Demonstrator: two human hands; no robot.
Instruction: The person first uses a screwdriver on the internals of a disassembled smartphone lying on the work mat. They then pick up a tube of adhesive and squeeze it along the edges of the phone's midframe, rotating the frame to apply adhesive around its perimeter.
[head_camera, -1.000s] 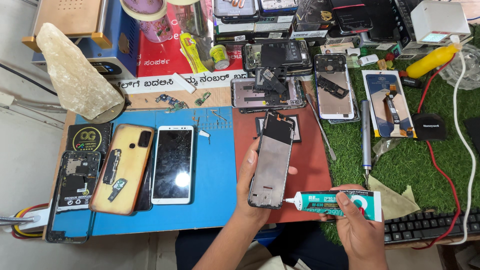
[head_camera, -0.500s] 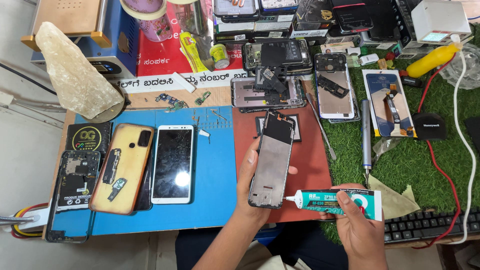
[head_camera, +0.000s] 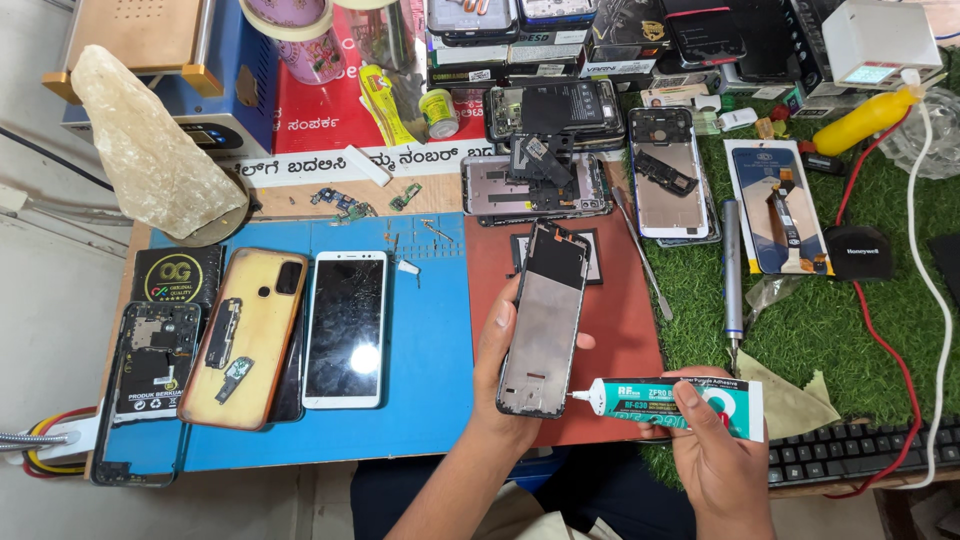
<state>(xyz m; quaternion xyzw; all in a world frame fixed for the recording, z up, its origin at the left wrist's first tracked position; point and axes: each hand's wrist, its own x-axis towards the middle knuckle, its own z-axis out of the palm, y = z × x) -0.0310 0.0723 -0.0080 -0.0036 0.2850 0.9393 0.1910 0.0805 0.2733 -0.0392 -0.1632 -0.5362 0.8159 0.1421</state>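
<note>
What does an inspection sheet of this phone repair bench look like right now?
Surface: blue mat, brown mat, green turf.
Job's things: phone frame, glue tube with its nozzle at the frame's lower edge.
Clutter: white phone, yellow phone case, opened phones, screwdriver.
Grippers: left hand holds the frame; right hand holds the tube.
Cables: red cable, white cable.
Surroundings: keyboard, stacked boxes behind.
</note>
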